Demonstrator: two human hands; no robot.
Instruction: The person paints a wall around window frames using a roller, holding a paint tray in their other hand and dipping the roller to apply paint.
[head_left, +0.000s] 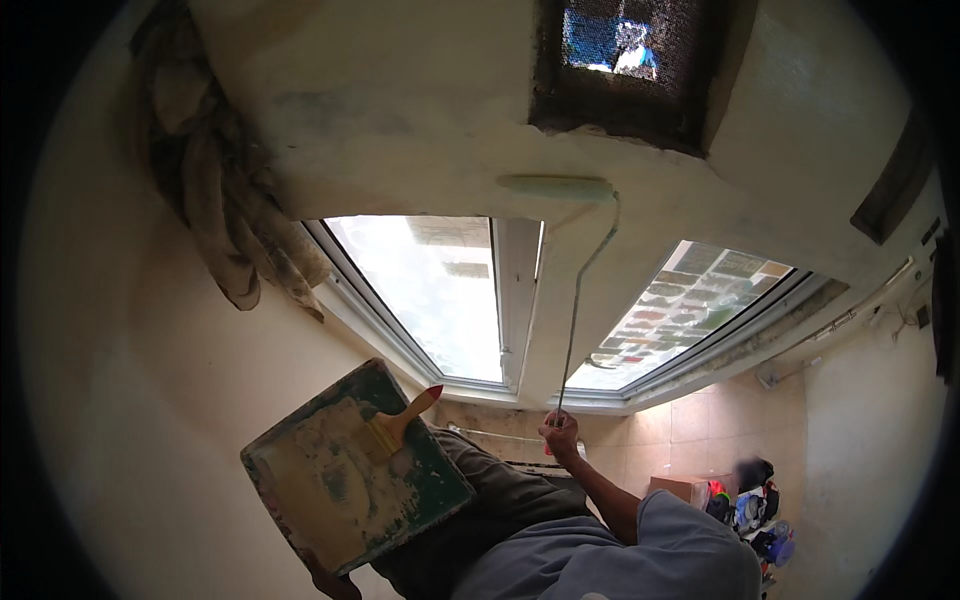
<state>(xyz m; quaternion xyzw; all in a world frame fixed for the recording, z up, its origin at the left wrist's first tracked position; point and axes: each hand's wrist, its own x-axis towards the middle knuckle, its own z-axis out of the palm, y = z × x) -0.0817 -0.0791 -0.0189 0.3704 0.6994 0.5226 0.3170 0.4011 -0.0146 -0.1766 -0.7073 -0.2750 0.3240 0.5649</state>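
Note:
A paint roller (576, 315) with a long, bent wire frame is held by its red handle in my right hand (561, 436). Its pale roller sleeve (559, 187) lies against the wall (420, 161) above the windows. At lower left, my left hand (331, 582) supports a green board (442, 491) from its lower corner; most of the fingers are hidden. Beige paint or filler (322, 450) coats much of the board. A flat paintbrush (409, 416) with a red-tipped wooden handle rests on it, bristles in the beige material.
Two glazed windows (427, 300) (682, 307) face me. Dirty cloths (217, 195) hang at upper left. A dark-framed mesh opening (622, 97) is overhead. On the tiled floor (694, 431), a cardboard box (677, 487) stands beside piled belongings (750, 510).

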